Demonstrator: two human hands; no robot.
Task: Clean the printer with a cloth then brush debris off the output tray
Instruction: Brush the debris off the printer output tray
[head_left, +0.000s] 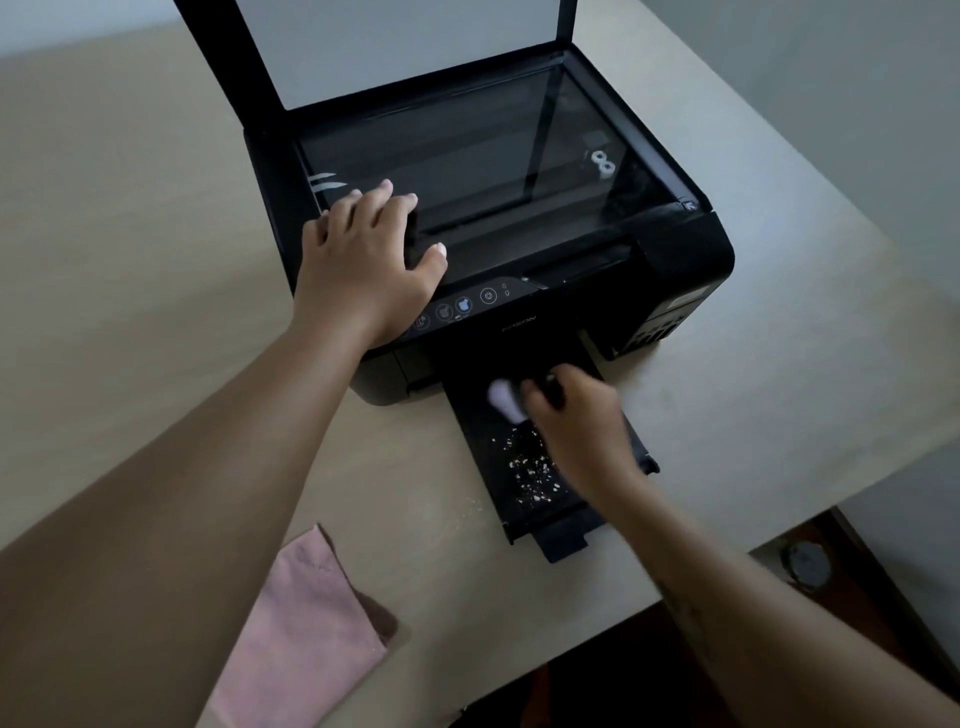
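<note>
Right hand (576, 415), clamped on a small white-bristled brush (503, 400), should sweep pale crumbs (532, 467) off the black output tray's (478, 447) outer edge; left hand (363, 260), fingers apart, braces the black printer (675, 249).

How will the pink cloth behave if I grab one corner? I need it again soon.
The pink cloth lies flat with a folded corner, so it is probably floppy and light. It overhangs the table edge, so a tug may slide it off.

The printer (498, 218) sits on the surface (130, 260), lid (405, 47) raised behind it. The tray (524, 467) juts from its front, debris (530, 467) on it. The cloth (306, 629) lies front-left of the printer, on the surface.
</note>
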